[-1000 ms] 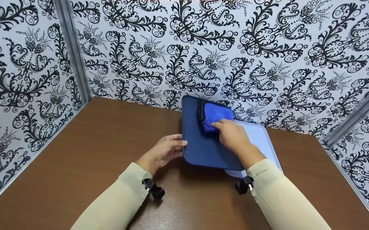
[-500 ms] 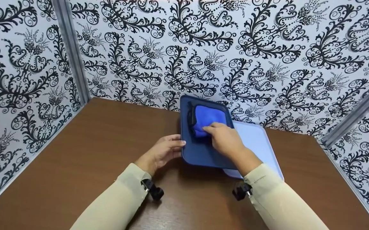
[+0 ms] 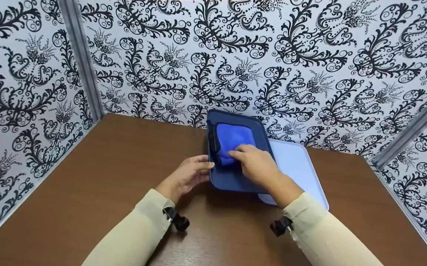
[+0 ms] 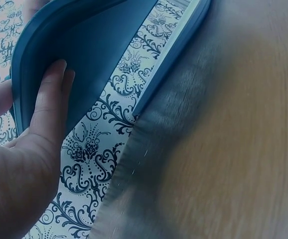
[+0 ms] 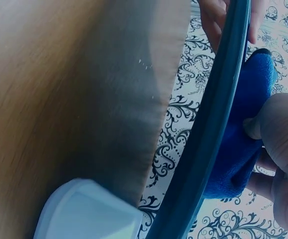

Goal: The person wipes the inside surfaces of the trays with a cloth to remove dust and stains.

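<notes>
My left hand (image 3: pixel 191 174) grips the left edge of a dark blue tray (image 3: pixel 241 181), thumb on the upper face and fingers underneath. The left wrist view shows those fingers spread against the underside of the tray (image 4: pixel 99 55). The tray is held tilted above the table. A bright blue cloth (image 3: pixel 231 138) with black edging lies against its face, towards the left side. My right hand (image 3: pixel 259 164) holds this cloth bunched near its lower part. In the right wrist view, thumb and fingers pinch the fuzzy cloth (image 5: pixel 241 134) at the tray's surface.
A pale blue tray (image 3: pixel 298 166) lies on the brown wooden table (image 3: pixel 124 166), partly under the raised dark one. Black-and-white patterned walls (image 3: pixel 161 55) stand behind and at both sides. Each sleeve carries a small black wrist camera, such as the left one (image 3: pixel 178 220).
My right hand has slid the cloth leftward across the dark tray, from its right part to near its left edge. The left hand stays at the edge; the tray turns slightly.
</notes>
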Action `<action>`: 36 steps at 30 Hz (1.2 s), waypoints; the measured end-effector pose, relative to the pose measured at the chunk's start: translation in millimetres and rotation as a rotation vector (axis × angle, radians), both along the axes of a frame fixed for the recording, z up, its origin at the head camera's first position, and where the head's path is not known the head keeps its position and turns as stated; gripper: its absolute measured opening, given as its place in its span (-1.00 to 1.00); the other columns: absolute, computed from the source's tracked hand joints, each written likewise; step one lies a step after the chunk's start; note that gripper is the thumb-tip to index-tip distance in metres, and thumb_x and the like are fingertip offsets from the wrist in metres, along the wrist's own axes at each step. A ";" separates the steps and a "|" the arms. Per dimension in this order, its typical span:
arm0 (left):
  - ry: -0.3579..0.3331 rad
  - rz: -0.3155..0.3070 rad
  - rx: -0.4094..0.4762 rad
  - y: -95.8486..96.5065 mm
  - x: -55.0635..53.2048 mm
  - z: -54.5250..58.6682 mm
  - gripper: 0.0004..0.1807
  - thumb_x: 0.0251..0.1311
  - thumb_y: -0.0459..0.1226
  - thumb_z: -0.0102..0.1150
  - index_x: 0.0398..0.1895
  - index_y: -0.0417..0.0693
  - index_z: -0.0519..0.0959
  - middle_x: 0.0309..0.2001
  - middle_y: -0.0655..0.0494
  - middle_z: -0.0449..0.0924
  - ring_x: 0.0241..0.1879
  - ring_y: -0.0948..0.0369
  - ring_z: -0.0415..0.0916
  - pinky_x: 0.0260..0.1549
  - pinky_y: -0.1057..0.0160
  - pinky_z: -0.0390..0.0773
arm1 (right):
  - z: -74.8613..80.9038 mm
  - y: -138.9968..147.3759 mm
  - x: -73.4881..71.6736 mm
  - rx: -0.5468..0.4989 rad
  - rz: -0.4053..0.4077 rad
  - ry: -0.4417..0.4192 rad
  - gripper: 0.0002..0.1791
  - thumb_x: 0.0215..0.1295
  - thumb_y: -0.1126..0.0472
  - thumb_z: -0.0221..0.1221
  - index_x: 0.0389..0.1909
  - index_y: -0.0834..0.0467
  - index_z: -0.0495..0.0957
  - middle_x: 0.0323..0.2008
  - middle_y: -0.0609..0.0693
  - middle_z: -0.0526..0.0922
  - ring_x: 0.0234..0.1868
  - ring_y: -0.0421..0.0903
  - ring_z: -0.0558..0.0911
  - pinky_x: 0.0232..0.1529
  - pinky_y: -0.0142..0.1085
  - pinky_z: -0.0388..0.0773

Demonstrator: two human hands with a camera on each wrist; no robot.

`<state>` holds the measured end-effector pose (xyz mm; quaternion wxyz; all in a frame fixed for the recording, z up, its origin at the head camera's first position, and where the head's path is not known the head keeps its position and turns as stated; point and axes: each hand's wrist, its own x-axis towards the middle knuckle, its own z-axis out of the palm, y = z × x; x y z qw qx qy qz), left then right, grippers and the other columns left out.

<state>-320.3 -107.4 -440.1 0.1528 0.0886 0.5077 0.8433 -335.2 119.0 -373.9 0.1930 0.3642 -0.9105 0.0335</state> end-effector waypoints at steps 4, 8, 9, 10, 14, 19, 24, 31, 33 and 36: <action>-0.009 0.009 0.002 -0.2 -0.1 0.3 -0.59 0.35 -0.46 0.09 0.24 -0.44 0.44 -0.29 0.13 0.73 -0.26 0.22 0.72 -0.20 0.25 0.74 | -3.8 8.3 -3.6 0.009 0.044 0.030 -0.55 0.35 0.41 0.12 0.13 -0.04 0.73 0.03 0.04 0.73 0.05 0.07 0.71 -0.06 0.02 0.72; -0.006 0.011 -0.002 0.1 0.1 1.0 -0.57 0.35 -0.46 0.10 0.26 -0.46 0.42 -0.29 0.12 0.73 -0.26 0.22 0.72 -0.20 0.26 0.74 | -5.1 18.0 -5.6 -0.003 0.073 0.052 -0.56 0.33 0.43 0.13 0.11 -0.01 0.74 0.03 0.05 0.73 0.03 0.09 0.72 -0.05 0.01 0.72; -0.004 0.011 -0.003 0.3 0.1 1.1 -0.57 0.35 -0.46 0.10 0.26 -0.46 0.41 -0.28 0.12 0.73 -0.26 0.22 0.72 -0.20 0.26 0.74 | -5.3 20.5 -6.1 -0.009 0.075 0.053 -0.56 0.33 0.43 0.14 0.10 0.00 0.74 0.03 0.05 0.73 0.04 0.09 0.72 -0.04 0.01 0.72; -0.004 0.012 -0.004 0.4 0.2 1.0 -0.57 0.35 -0.46 0.10 0.26 -0.46 0.41 -0.28 0.12 0.73 -0.26 0.22 0.72 -0.20 0.26 0.74 | -5.2 22.8 -6.6 -0.015 0.075 0.054 -0.55 0.32 0.44 0.14 0.10 0.00 0.74 0.03 0.05 0.73 0.04 0.09 0.72 -0.04 0.02 0.72; -0.009 0.016 -0.006 0.9 0.9 0.9 -0.56 0.34 -0.47 0.10 0.26 -0.45 0.39 -0.27 0.11 0.70 -0.27 0.22 0.72 -0.20 0.27 0.74 | -6.9 31.3 -10.3 -0.019 0.053 0.044 -0.54 0.32 0.44 0.13 0.10 -0.01 0.74 0.05 0.05 0.73 0.05 0.09 0.72 -0.05 0.03 0.73; -0.010 0.018 -0.006 1.1 1.2 0.1 -0.51 0.35 -0.48 0.09 0.32 -0.48 0.36 -0.25 0.11 0.71 -0.25 0.23 0.72 -0.18 0.26 0.74 | -10.4 41.2 -16.3 -0.013 0.010 0.036 -0.53 0.33 0.44 0.11 0.11 -0.02 0.73 0.05 0.04 0.72 0.08 0.08 0.71 0.00 0.04 0.72; -0.012 0.028 -0.014 1.7 0.5 -0.8 -0.46 0.36 -0.47 0.08 0.37 -0.50 0.30 -0.24 0.12 0.71 -0.25 0.24 0.70 -0.17 0.26 0.73 | -10.8 50.8 -19.8 -0.035 -0.028 0.041 -0.54 0.33 0.45 0.10 0.11 0.00 0.74 0.04 0.04 0.73 0.07 0.09 0.72 -0.05 0.06 0.72; -0.011 0.034 -0.023 1.5 0.6 -0.9 -0.46 0.35 -0.46 0.10 0.37 -0.49 0.31 -0.25 0.12 0.69 -0.26 0.24 0.70 -0.18 0.26 0.73 | -13.0 57.7 -22.2 -0.066 -0.076 0.038 -0.55 0.32 0.45 0.11 0.09 0.01 0.74 0.04 0.07 0.73 0.06 0.12 0.72 -0.10 0.11 0.71; -0.011 0.031 -0.027 1.7 0.3 -0.9 -0.46 0.35 -0.46 0.10 0.37 -0.49 0.31 -0.25 0.13 0.69 -0.26 0.24 0.70 -0.19 0.26 0.73 | -13.2 57.5 -20.8 -0.065 -0.083 0.032 -0.54 0.31 0.45 0.11 0.10 0.02 0.74 0.03 0.08 0.73 0.06 0.13 0.72 -0.10 0.11 0.70; -0.011 0.029 -0.033 1.8 0.4 -0.7 -0.45 0.35 -0.46 0.10 0.37 -0.50 0.30 -0.25 0.12 0.69 -0.26 0.24 0.69 -0.19 0.27 0.73 | -12.0 55.7 -15.9 -0.060 -0.099 0.022 -0.52 0.28 0.45 0.12 0.12 0.01 0.73 0.01 0.07 0.73 0.04 0.12 0.72 -0.15 0.12 0.70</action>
